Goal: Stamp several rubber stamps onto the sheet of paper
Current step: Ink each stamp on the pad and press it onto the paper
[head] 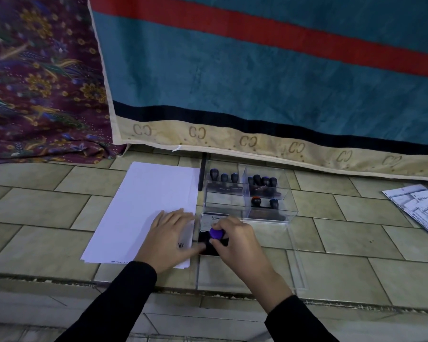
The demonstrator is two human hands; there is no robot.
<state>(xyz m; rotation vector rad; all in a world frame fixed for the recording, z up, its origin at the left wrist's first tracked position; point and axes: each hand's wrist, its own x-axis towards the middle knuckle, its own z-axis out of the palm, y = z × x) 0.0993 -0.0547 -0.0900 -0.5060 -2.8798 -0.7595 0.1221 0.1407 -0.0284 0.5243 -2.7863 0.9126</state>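
Observation:
A white sheet of paper (146, 201) lies on the tiled floor, with a dark stamp mark (181, 245) near its lower right corner. My left hand (169, 239) rests flat on that corner, fingers spread. My right hand (235, 239) grips a rubber stamp with a purple knob (216, 233) and presses it down on the black ink pad (209, 248), whose open lid (208, 222) reads Artline. The stamp's base is hidden by my fingers.
A clear plastic box (247, 193) with compartments holds several dark-handled stamps, one with an orange top (256, 200). Its clear lid (252, 270) lies by the pad. Printed sheets (420, 208) lie at the right. A teal and red cloth (257, 82) hangs behind.

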